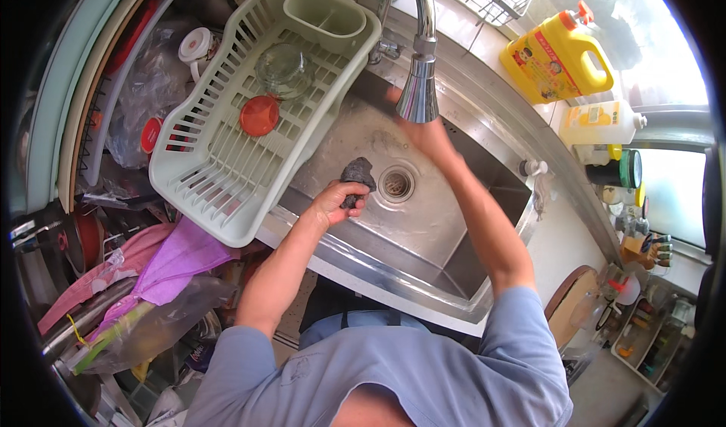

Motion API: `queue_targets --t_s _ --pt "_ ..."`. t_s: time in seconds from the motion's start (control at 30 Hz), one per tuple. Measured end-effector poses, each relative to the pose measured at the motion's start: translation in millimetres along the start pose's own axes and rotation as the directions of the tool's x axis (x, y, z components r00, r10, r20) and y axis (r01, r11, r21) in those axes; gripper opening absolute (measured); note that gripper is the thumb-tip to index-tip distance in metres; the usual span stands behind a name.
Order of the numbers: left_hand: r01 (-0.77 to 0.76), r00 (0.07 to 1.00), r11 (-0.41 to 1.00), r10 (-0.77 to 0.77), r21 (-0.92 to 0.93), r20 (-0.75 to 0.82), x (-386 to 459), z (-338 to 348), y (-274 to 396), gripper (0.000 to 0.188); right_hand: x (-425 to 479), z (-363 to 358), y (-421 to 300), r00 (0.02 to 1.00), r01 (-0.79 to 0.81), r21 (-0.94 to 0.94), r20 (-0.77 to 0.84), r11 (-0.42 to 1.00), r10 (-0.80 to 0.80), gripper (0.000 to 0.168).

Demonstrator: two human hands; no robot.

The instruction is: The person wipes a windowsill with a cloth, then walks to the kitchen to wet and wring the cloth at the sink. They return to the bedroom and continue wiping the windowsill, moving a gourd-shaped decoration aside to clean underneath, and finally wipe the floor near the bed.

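In my left hand (338, 201) is a crumpled dark grey cloth or scouring pad (358, 171); the picture does not settle which. That hand is over the stainless steel sink (371, 228), to the left of the drain (396, 183). My right hand (422, 137) reaches to the chrome tap's spout head (418, 89), which hides part of it. Its fingers are blurred, and I cannot tell whether they touch the tap. No running water can be made out.
A pale green dish rack (255, 237) overlaps the sink's left side, holding a glass jar (285, 71) and a red lid (259, 115). Along the window side stand a yellow pump jug (558, 58) and a white bottle (601, 122). A purple cloth (180, 259) hangs at left.
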State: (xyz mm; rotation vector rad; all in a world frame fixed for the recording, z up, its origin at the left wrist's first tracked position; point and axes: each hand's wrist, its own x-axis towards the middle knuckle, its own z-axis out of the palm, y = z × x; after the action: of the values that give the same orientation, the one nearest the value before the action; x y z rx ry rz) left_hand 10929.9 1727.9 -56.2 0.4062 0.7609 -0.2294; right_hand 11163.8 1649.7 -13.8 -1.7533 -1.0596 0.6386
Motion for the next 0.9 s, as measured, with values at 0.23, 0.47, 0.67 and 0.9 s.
queue_targets --t_s 0.23,0.47,0.67,0.9 --pt "0.166 0.935 0.875 -0.286 0.455 0.209 -11.9 59.3 19.3 0.014 -91.4 9.1 -51.2 0.800 0.587 -0.410 0.427 0.698 -0.422 0.056" --pt "0.122 0.965 0.308 -0.259 0.944 -0.040 -0.8 127.0 60.2 0.012 -83.4 -15.5 -59.4 0.909 0.380 -0.747 0.411 0.545 -0.070 0.019" --pt "-0.340 0.846 -0.434 0.246 0.834 0.473 9.6 140.0 31.4 0.017 -87.7 -30.0 -82.3 0.874 0.061 -0.810 0.326 0.584 0.360 0.025" --pt "-0.251 0.764 -0.826 0.151 0.505 0.627 -4.4 171.3 29.3 0.018 -110.9 -46.5 -71.7 0.911 -0.244 -0.343 0.239 0.907 0.335 0.014"
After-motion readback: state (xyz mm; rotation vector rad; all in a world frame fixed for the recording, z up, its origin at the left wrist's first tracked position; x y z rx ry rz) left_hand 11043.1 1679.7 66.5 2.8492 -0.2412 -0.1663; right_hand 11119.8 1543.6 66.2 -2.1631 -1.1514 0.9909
